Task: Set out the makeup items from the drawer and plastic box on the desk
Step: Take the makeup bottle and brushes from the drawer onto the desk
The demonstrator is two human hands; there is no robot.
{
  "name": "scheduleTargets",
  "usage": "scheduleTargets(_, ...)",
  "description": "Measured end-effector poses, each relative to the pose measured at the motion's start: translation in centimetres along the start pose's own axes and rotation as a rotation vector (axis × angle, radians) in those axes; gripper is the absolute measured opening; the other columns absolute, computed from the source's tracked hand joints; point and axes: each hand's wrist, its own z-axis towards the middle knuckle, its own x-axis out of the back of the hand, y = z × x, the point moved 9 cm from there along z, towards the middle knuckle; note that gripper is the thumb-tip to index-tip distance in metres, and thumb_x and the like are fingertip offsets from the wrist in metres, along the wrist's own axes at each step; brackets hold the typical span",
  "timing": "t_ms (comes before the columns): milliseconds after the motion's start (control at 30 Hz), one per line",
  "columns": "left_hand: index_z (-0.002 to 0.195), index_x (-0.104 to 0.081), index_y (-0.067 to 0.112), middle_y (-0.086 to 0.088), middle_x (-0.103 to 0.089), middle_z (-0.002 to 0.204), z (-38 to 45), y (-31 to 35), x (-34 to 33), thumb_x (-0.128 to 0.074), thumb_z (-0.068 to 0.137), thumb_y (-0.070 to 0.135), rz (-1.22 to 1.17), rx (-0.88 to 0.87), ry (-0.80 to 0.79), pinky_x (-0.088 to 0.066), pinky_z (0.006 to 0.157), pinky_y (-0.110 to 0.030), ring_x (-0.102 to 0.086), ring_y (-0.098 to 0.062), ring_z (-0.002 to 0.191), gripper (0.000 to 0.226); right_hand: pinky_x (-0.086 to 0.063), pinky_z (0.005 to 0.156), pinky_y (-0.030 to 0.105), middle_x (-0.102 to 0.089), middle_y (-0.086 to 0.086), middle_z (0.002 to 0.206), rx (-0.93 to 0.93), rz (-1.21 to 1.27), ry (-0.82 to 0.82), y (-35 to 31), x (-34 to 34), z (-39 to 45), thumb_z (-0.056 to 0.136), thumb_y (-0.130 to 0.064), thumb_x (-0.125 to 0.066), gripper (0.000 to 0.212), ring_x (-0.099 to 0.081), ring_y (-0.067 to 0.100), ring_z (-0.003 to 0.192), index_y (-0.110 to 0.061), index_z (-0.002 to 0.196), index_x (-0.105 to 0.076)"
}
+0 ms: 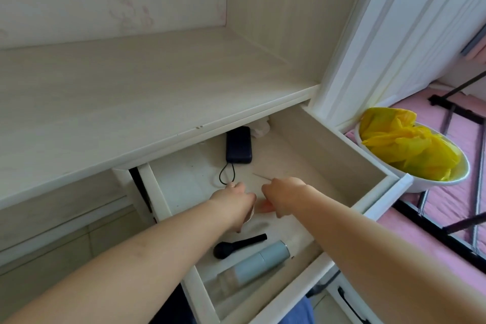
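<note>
desk [131, 92]: bare top, nothing set out yet, far as seen.
left hand [232, 198]: down in drawer [328, 147], fingers curled; round what, can't tell, small pale thing half hidden under it.
power bank [238, 145]: dark, at back w/ cord loop; prob not makeup.
right hand [282, 196]: curled beside left; peach item at its fingers, grip unclear.
brush [238, 244]: black, light, stiff handle; pinch mid-handle, keep off bristles.
bottle [252, 267]: blue cap, clear body, lying flat; looks smooth, maybe slippery, heavier; wrap round the body.
bowl [420, 179]: white, yellow bag inside, right of drawer.
</note>
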Motion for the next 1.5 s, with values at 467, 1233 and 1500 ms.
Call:
scheduleTargets(467,0.118,-0.042,0.026,0.002,-0.04,0.121,-6.8,-2.5,7.9,-0.065,0.071,0.028,-0.279,-0.062,0.29,-0.049,0.088,-0.036,-0.045,-0.021,0.111,0.053,-0.051,0.073,0.03,-0.064,-0.007,0.095,0.049,0.492,0.302,2.3,5.6,-5.6,0.08,-0.037,-0.06,0.018,-0.061,0.018,0.085,-0.029,0.095,-0.054)
scheduleTargets(1233,0.133,-0.043,0.025,0.009,-0.038,0.126,-37.0,-39.7,10.2,-0.072,0.07,0.02,-0.828,0.558,1.153,-0.038,0.097,-0.016,-0.049,0.005,0.115,0.069,-0.048,0.072,0.036,-0.065,0.001,0.098,0.739,1.148,0.614,-32.2,36.6,-5.8,0.089,-0.008,-0.057,0.024,-0.057,0.018,0.083,-0.031,0.086,-0.052)
scheduleTargets(1500,0.139,-0.037,0.019,-0.003,-0.041,0.122,-43.1,-50.9,5.0,-0.08,0.068,0.012,-0.914,0.771,1.229,-0.046,0.1,-0.026,-0.045,-0.011,0.118,0.083,-0.051,0.089,0.038,-0.062,-0.009,0.095,0.757,1.124,0.513,-45.0,40.2,-0.8,0.091,-0.012,-0.054,0.026,-0.06,0.014,0.094,-0.021,0.115,-0.054)
